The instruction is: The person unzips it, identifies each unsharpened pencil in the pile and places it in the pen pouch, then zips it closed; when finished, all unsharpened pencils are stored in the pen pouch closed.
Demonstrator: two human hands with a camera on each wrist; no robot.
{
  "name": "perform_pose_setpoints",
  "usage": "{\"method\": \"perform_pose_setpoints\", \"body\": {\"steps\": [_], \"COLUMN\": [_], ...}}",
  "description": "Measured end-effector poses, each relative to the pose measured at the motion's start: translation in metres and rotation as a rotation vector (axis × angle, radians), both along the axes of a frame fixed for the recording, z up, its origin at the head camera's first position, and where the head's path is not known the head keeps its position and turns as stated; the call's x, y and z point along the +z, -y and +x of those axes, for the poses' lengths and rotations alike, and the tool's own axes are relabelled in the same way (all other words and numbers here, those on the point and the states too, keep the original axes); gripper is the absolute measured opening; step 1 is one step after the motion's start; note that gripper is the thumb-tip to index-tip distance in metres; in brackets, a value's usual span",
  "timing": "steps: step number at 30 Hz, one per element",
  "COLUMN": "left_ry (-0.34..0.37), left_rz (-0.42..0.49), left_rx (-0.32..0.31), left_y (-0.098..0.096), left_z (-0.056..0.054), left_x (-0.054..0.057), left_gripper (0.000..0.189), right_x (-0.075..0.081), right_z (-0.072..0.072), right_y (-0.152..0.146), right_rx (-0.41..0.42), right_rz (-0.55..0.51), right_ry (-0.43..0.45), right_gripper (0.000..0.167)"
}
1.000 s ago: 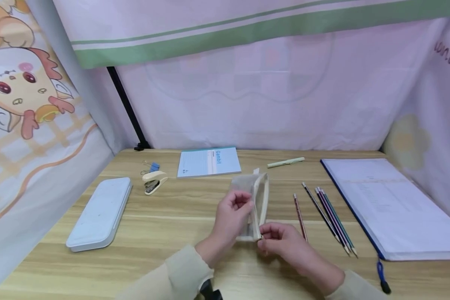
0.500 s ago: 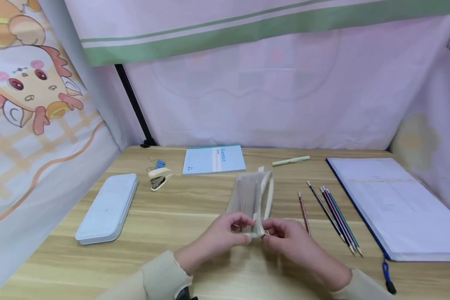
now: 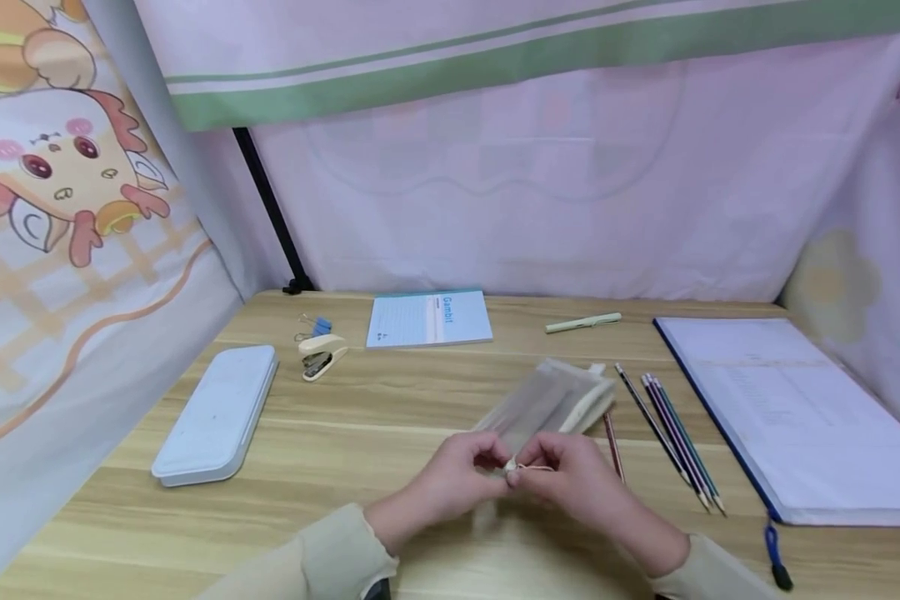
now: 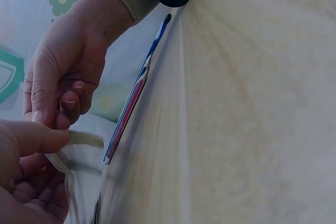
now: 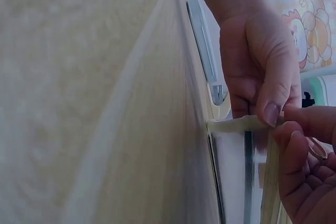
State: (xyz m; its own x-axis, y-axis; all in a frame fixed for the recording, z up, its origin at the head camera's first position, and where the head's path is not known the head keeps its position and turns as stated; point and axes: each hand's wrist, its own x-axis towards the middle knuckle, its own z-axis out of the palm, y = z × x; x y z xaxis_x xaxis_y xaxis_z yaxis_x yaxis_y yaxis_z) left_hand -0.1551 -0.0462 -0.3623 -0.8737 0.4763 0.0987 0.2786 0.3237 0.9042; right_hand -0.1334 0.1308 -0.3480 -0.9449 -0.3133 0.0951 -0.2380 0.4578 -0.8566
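Observation:
Both hands hold a translucent zip pouch (image 3: 540, 404) with a cream zipper edge, low over the front middle of the table. My left hand (image 3: 457, 471) pinches its near corner between thumb and fingers. Fingertip to fingertip with it, my right hand (image 3: 570, 479) pinches the zipper's end, and a thin looped zipper pull (image 5: 319, 150) shows at those fingers in the right wrist view. Long, faint shapes show through the pouch's side. Its far end is blurred, and I cannot tell how far the zipper is drawn. A red pencil (image 3: 613, 446) lies partly under the pouch's right side.
Several pencils (image 3: 678, 437) lie to the right, beside a blue-edged folder (image 3: 787, 417). Behind are a green pen (image 3: 583, 322) and a blue notebook (image 3: 429, 319). At left stand a cream stapler (image 3: 320, 354), blue binder clip (image 3: 321, 326) and white pencil case (image 3: 216, 415). Curtains surround the table.
The pouch has swung its far end to the right, and its gaping mouth looks narrower. My left hand has gone from the pouch's side to its near corner, meeting my right hand.

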Motion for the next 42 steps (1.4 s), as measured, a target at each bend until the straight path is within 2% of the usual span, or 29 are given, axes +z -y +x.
{"method": "perform_pose_setpoints", "body": {"steps": [8,13,19,24,28,30,33,39,42], "left_ry": [-0.002,-0.007,0.019,0.045,0.069,0.072,0.061,0.018,0.022], "left_rz": [0.038,0.039,0.060,0.027,-0.016,-0.033,-0.048,-0.050,-0.035], "left_rx": [-0.009,0.030,0.086,0.122,0.176,0.196,0.212,0.202,0.222], "left_y": [0.007,0.010,0.022,0.034,0.044,0.048,0.054,0.062,0.063], "left_z": [-0.001,0.001,-0.001,-0.004,-0.008,-0.010,-0.012,-0.015,-0.016], "left_x": [0.001,0.003,0.004,0.006,0.009,0.009,0.008,0.005,0.004], "left_gripper": [0.005,0.007,0.009,0.010,0.011,0.011,0.011,0.008,0.008], "right_x": [0.001,0.001,-0.002,-0.003,-0.005,-0.006,-0.007,-0.007,-0.006], "right_z": [-0.013,-0.024,-0.039,-0.048,-0.051,-0.051,-0.051,-0.048,-0.048], "right_y": [-0.010,-0.026,-0.050,-0.070,-0.088,-0.096,-0.106,-0.115,-0.116], "right_rx": [0.063,0.060,0.003,-0.104,-0.173,-0.178,-0.195,-0.185,-0.167], "right_rz": [-0.052,-0.040,-0.014,0.047,0.001,-0.039,-0.044,0.034,0.065], "right_ry": [0.164,0.237,0.220,0.206,0.217,0.230,0.237,0.227,0.191], "right_gripper": [0.022,0.024,0.022,0.023,0.021,0.021,0.021,0.025,0.029]}}
